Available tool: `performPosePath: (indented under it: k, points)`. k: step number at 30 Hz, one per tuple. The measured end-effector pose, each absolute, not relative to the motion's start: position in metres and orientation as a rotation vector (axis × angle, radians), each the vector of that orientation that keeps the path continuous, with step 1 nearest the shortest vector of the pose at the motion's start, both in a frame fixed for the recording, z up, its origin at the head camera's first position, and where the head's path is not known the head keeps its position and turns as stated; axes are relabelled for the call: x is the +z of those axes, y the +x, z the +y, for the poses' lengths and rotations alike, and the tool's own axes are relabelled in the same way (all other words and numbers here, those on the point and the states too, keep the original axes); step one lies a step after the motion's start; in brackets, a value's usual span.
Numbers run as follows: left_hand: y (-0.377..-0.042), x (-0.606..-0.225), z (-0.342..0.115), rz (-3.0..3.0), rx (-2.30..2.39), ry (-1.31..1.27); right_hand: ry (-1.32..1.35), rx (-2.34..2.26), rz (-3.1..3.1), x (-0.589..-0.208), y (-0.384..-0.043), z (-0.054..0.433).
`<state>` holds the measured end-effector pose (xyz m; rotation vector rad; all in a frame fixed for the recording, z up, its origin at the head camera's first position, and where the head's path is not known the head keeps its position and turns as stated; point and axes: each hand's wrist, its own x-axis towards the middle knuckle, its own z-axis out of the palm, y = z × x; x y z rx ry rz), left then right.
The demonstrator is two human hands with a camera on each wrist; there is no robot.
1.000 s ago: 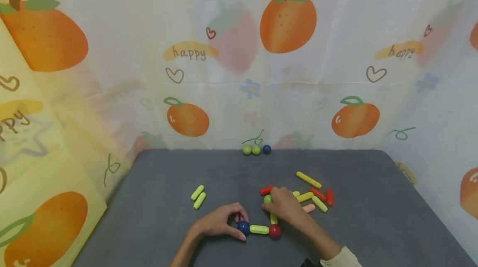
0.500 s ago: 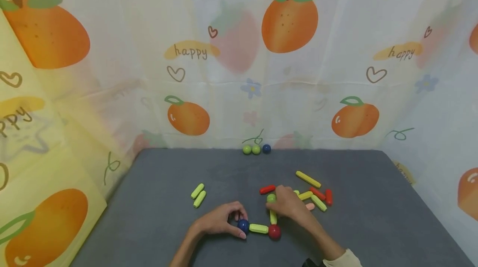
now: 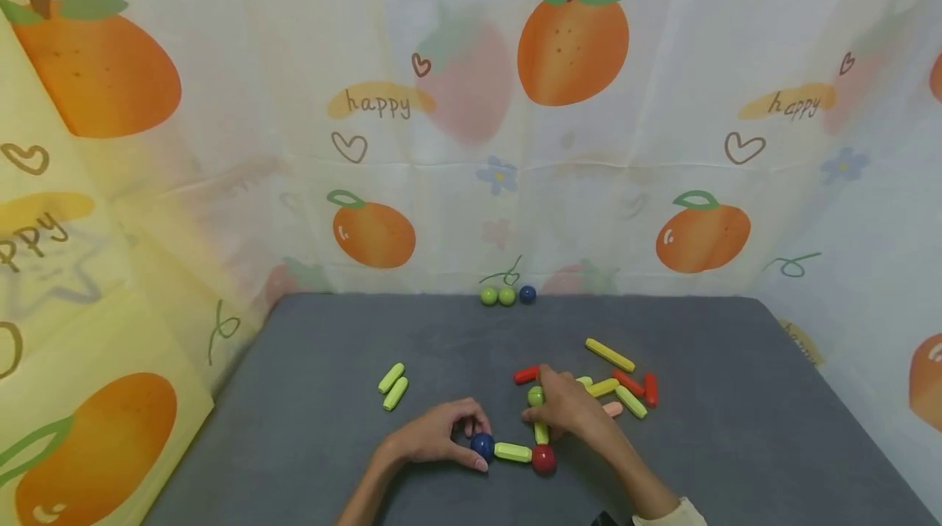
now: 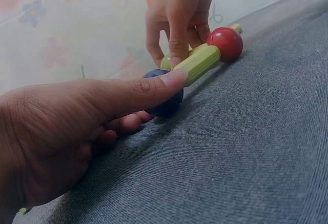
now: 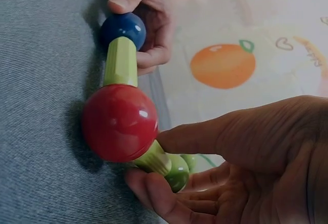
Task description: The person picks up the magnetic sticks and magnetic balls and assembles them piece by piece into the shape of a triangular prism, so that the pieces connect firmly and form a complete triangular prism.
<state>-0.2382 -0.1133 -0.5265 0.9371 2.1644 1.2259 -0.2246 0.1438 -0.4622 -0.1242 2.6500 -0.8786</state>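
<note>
My left hand [image 3: 436,433] pinches a dark blue ball [image 3: 482,447] between thumb and fingers on the table. A light green ribbed stick [image 3: 513,452] joins that ball to a glossy red ball [image 3: 544,459]. From the red ball a second light green stick [image 3: 540,433] runs away from me to a green ball [image 3: 536,397]. My right hand [image 3: 572,407] grips this green ball, its thumb and fingers on either side and close to the stick's end. In the right wrist view the red ball [image 5: 120,123] stands nearest, and the green ball [image 5: 177,174] is partly covered by fingers.
Two light green sticks [image 3: 393,387] lie left on the grey table [image 3: 309,346]. Red, yellow, green and pink sticks [image 3: 604,387] lie loosely around my right hand. Two green balls [image 3: 498,296] and a blue ball [image 3: 527,294] line the back edge, against a printed curtain [image 3: 456,182].
The right hand and the green ball have shifted slightly to the right, swinging the stick at the red ball. The left hand keeps its hold on the blue ball.
</note>
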Motion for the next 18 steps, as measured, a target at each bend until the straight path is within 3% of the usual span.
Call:
performPosePath:
  k: [12, 18]
  points:
    - [-0.238, -0.525, -0.112, 2.198, 1.215, 0.922, -0.142, -0.877, 2.503, -0.455, -0.230, 0.152]
    - [-0.236, -0.525, -0.112, 2.210, 1.220, 0.909, -0.230, -0.951, 2.320, -0.528, -0.276, 0.180]
